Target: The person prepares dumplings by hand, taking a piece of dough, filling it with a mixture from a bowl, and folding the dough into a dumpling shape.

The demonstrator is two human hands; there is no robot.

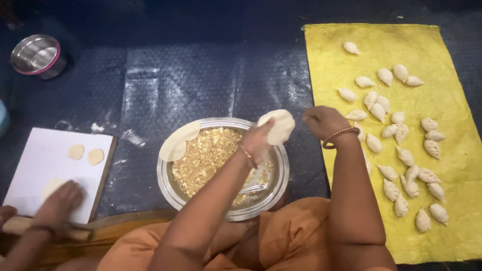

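Fingers (pixel 265 131) of the left hand (pixel 257 143) are curled up under a round dough disc (pixel 276 125), clamped on its lower left edge. The disc is held in the air above the upper right rim of the steel plate (pixel 221 213). It is a near-round oval; its long axis runs from lower left to upper right, and the free edge points up and to the right, away from the plate. The right hand (pixel 321 120) is just right of the disc, near but not clearly touching it. Its fingers are drawn together in a loose fist; whether they hold anything cannot be told. A beaded bracelet (pixel 340 134) sits on that wrist.

The steel plate holds crumbly yellow filling (pixel 206 158) and a metal spoon (pixel 253 188) at its lower right. A second dough disc (pixel 178 141) is draped over the plate's upper left rim.

Right of the plate lies a yellow cloth (pixel 452 100) with many shaped, folded dumplings (pixel 406 173) scattered over it. Left of the plate is a white board (pixel 40 155) with two small dough rounds (pixel 85 154). Another person's hand (pixel 59 203) presses a wooden rolling pin (pixel 20 225) at the board's lower edge. Far up and left of the plate stands a small steel bowl (pixel 37 54) on the dark mat (pixel 201 75).
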